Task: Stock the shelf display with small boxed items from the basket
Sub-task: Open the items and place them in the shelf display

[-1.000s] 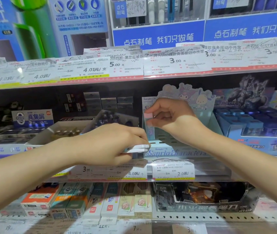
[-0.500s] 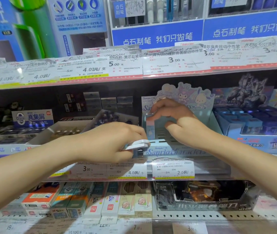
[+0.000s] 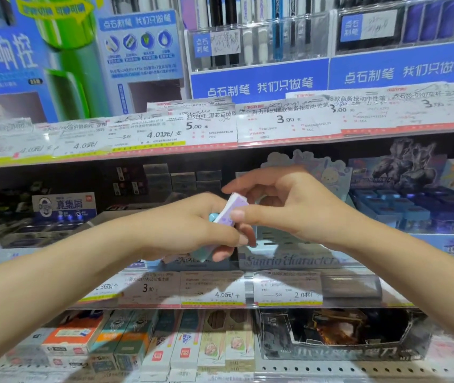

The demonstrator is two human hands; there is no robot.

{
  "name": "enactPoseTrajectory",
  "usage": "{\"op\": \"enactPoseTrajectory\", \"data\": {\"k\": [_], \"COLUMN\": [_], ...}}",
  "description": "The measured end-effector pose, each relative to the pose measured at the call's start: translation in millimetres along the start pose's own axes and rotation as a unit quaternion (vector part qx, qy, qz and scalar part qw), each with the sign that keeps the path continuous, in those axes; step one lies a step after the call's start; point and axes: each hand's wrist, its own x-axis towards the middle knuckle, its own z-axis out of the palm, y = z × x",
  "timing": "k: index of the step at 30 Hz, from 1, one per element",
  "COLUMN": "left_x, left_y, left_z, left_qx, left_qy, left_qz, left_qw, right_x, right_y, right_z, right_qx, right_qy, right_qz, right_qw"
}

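At frame centre, the right hand (image 3: 294, 205) pinches a small lilac-and-white cardboard box (image 3: 232, 210) out of the stack that the left hand (image 3: 192, 225) clutches, before the pale-blue character display tray (image 3: 289, 258). A careless pull could spill the remaining boxes.

My left hand (image 3: 192, 225) is curled closed, knuckles up; my right hand (image 3: 289, 205) meets it, thumb and forefinger pinching, other fingers spread.

Tilted lilac-and-white box (image 3: 233, 210) between fingers (image 3: 238, 216)
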Motion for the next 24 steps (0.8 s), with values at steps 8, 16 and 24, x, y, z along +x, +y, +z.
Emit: {"op": "enactPoseTrajectory", "data": {"k": [8,16,24], "left_x": [-4.0,-10.7,-11.2], "left_y": [-1.3,-7.3,-5.7], "left_z": [-1.7,2.5,3.6], "left_qx": [-0.049,-0.067,-0.076], "left_qy": [0.027,0.101,0.103], "left_qz": [-0.043,-0.022,-0.031], "left_qw": [0.998,0.992,0.991], "right_x": [-7.0,-18.3,-19.2], "right_y": [9.4,17.9,9.0], "right_z": [-9.5,-14.4,-13.0], "right_qx": [0.010,0.079,-0.046], "right_qy": [0.014,0.089,0.003], "right_qz": [0.030,0.066,0.088], "right_qw": [0.999,0.991,0.995]}}
